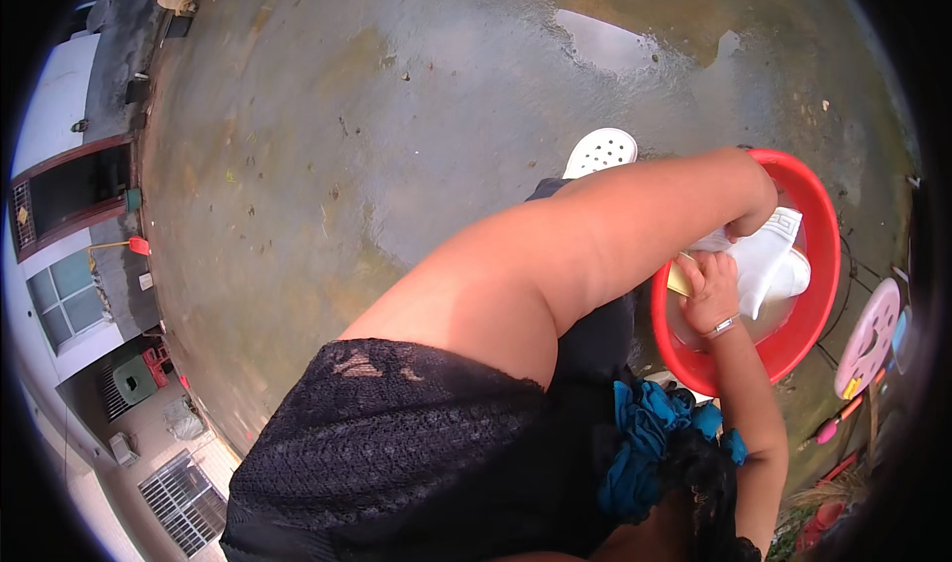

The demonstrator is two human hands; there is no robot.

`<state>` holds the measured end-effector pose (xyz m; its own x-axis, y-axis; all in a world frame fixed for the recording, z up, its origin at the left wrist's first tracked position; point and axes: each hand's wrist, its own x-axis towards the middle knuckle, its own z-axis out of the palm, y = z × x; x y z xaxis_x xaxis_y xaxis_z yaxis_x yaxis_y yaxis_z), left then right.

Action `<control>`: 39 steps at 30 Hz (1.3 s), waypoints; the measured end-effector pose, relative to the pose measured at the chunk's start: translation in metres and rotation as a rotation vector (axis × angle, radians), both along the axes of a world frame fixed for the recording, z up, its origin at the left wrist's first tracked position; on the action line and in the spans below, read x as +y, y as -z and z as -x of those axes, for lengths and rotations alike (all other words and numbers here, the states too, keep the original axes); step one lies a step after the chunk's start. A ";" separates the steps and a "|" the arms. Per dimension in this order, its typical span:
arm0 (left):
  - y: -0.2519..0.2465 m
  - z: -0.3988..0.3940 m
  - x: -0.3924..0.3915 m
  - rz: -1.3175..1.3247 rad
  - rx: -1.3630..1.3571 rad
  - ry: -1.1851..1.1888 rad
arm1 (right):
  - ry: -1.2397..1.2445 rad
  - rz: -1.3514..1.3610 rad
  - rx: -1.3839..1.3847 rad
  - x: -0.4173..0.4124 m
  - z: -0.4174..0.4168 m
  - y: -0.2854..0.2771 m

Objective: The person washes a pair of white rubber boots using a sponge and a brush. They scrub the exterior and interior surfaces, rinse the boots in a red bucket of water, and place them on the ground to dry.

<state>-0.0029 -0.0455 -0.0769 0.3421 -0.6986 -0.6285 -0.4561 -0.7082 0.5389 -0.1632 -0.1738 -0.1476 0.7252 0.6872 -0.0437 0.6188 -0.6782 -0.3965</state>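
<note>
A red plastic basin (827, 264) with cloudy water stands on the wet ground before me. In it lies a white cloth item (762, 261) with a raised key-like pattern near one edge, beside a white rounded object (798, 272), perhaps a shoe. My left hand (751, 223) is curled at the cloth's upper part, its fingers largely hidden. My right hand (710, 283), with a band on the wrist, rests on the cloth's left edge, fingers bent against it. By its thumb is a pale yellow flat object (678, 279), partly hidden; whether the hand grips it is unclear.
A white clog with holes (601, 151) is on my foot left of the basin. A pink round stool or lid (869, 339) and a long-handled tool with a pink end (827, 432) lie beyond the basin. A puddle (606, 41) and a building (56, 115) are further off.
</note>
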 end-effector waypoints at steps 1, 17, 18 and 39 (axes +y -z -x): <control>0.000 0.001 0.000 -0.003 -0.018 0.021 | -0.005 0.018 -0.006 -0.002 -0.001 0.000; -0.006 0.009 0.007 -0.005 -0.165 0.098 | -0.038 0.178 -0.122 -0.002 0.009 0.029; -0.008 0.007 0.003 -0.037 -0.127 0.070 | -0.017 0.174 -0.125 -0.003 0.009 0.027; -0.006 -0.017 0.029 0.248 0.126 -0.227 | 0.818 0.166 -0.173 -0.006 0.007 -0.050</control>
<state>0.0143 -0.0163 -0.0713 0.4370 -0.7502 -0.4961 -0.2215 -0.6244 0.7491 -0.1699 -0.1797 -0.0973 0.9964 -0.0611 0.0594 -0.0482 -0.9791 -0.1973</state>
